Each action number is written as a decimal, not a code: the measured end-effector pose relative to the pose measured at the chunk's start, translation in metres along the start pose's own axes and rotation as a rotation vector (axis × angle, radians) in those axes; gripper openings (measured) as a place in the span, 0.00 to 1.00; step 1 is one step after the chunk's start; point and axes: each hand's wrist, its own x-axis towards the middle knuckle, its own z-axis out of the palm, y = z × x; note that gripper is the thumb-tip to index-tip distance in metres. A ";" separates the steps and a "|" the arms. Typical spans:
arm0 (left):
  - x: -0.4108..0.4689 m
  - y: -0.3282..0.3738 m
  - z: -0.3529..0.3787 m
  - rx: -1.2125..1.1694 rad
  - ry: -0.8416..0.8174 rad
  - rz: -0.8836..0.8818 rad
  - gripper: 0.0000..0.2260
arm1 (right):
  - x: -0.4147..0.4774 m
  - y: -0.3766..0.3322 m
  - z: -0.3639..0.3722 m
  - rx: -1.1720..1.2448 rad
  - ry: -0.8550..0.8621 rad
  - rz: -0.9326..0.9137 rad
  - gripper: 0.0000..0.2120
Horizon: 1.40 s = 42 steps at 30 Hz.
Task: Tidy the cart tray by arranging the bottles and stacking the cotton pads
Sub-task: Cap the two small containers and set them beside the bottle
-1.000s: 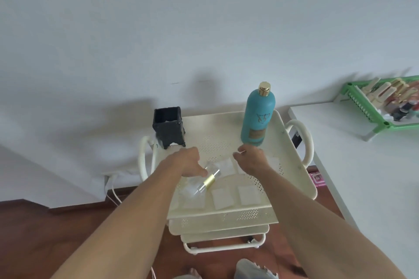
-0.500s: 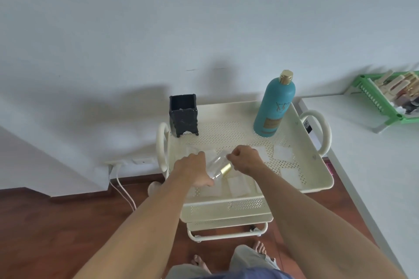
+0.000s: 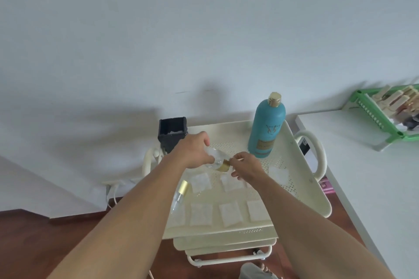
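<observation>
A cream perforated cart tray (image 3: 301, 172) holds a tall teal bottle (image 3: 265, 128) with a gold cap, upright at its back right. My left hand (image 3: 195, 153) grips a small clear bottle (image 3: 216, 159) lifted above the tray's middle. My right hand (image 3: 246, 169) pinches that bottle's gold collar. A second clear bottle with a gold cap (image 3: 180, 193) lies on its side at the tray's left, partly behind my left forearm. Several square white cotton pads (image 3: 229, 214) lie spread over the tray, one apart at the right (image 3: 279, 173).
A black square holder (image 3: 172, 133) stands at the tray's back left corner. A white table (image 3: 371, 176) adjoins the cart on the right, carrying a green rack (image 3: 385, 118) of items. White handles (image 3: 316, 154) flank the tray. Cables hang at the wall, left.
My left hand has lifted the small clear bottle off the tray and toward the back; my right hand has come onto its gold collar. The camera view has shifted.
</observation>
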 end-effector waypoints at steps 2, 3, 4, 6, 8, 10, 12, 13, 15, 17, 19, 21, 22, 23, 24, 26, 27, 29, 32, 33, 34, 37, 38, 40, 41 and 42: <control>0.011 0.013 -0.004 -0.022 0.036 0.044 0.16 | 0.005 0.004 -0.005 -0.009 -0.029 -0.032 0.20; 0.016 0.020 -0.004 -0.028 0.049 0.066 0.16 | 0.009 0.006 -0.007 -0.054 -0.034 -0.056 0.23; 0.022 0.026 -0.003 -0.031 0.062 0.086 0.16 | 0.012 0.008 -0.008 -0.103 -0.027 -0.076 0.26; 0.032 0.038 0.001 -0.033 0.089 0.109 0.16 | 0.019 0.012 -0.010 -0.169 -0.008 -0.089 0.28; 0.042 0.047 0.006 -0.026 0.112 0.118 0.17 | 0.026 0.015 -0.012 -0.183 -0.004 -0.062 0.31; 0.051 0.052 0.010 -0.009 0.123 0.127 0.17 | 0.033 0.018 -0.014 -0.209 0.006 -0.045 0.31; 0.059 0.056 0.015 0.014 0.121 0.140 0.17 | 0.039 0.021 -0.014 -0.265 0.025 -0.044 0.29; 0.063 0.057 0.017 0.025 0.119 0.145 0.18 | 0.042 0.022 -0.014 -0.284 0.029 -0.040 0.29; 0.070 0.059 0.021 0.049 0.121 0.149 0.18 | 0.047 0.023 -0.013 -0.307 0.030 -0.040 0.25; 0.076 0.061 0.026 0.072 0.131 0.151 0.18 | 0.051 0.024 -0.012 -0.321 0.025 -0.056 0.21; 0.081 0.062 0.029 0.092 0.146 0.159 0.18 | 0.053 0.023 -0.011 -0.319 0.013 -0.068 0.19; 0.084 0.062 0.031 0.108 0.159 0.169 0.18 | 0.055 0.023 -0.011 -0.309 0.011 -0.071 0.19; 0.085 0.061 0.032 0.114 0.161 0.175 0.18 | 0.055 0.023 -0.011 -0.302 0.012 -0.070 0.19; 0.086 0.060 0.032 0.118 0.160 0.181 0.18 | 0.054 0.023 -0.011 -0.298 0.013 -0.067 0.19; 0.086 0.059 0.033 0.120 0.156 0.187 0.19 | 0.054 0.023 -0.011 -0.297 0.012 -0.066 0.19; 0.084 0.057 0.034 0.115 0.146 0.193 0.22 | 0.053 0.024 -0.011 -0.287 0.016 -0.060 0.19; 0.082 0.055 0.034 0.106 0.143 0.194 0.24 | 0.052 0.024 -0.011 -0.278 0.021 -0.053 0.20; 0.076 0.051 0.033 0.087 0.154 0.195 0.26 | 0.049 0.024 -0.010 -0.267 0.032 -0.039 0.23; 0.065 0.043 0.029 0.076 0.178 0.186 0.24 | 0.042 0.024 -0.008 -0.281 0.041 -0.022 0.26; 0.060 0.039 0.027 0.074 0.185 0.176 0.23 | 0.039 0.024 -0.007 -0.288 0.043 -0.014 0.27; 0.055 0.035 0.026 0.074 0.191 0.162 0.22 | 0.036 0.024 -0.006 -0.297 0.043 -0.007 0.28; 0.037 0.019 0.028 0.086 0.203 0.105 0.20 | 0.026 0.022 0.000 -0.320 0.037 -0.005 0.27; 0.030 0.012 0.029 0.096 0.203 0.083 0.20 | 0.022 0.021 0.002 -0.325 0.031 -0.012 0.26; 0.016 -0.002 0.032 0.122 0.200 0.038 0.20 | 0.016 0.018 0.009 -0.339 0.014 -0.039 0.24; 0.009 -0.009 0.034 0.133 0.201 0.014 0.20 | 0.012 0.016 0.012 -0.338 0.005 -0.052 0.23; 0.002 -0.016 0.036 0.139 0.206 -0.010 0.20 | 0.009 0.014 0.017 -0.327 -0.005 -0.060 0.22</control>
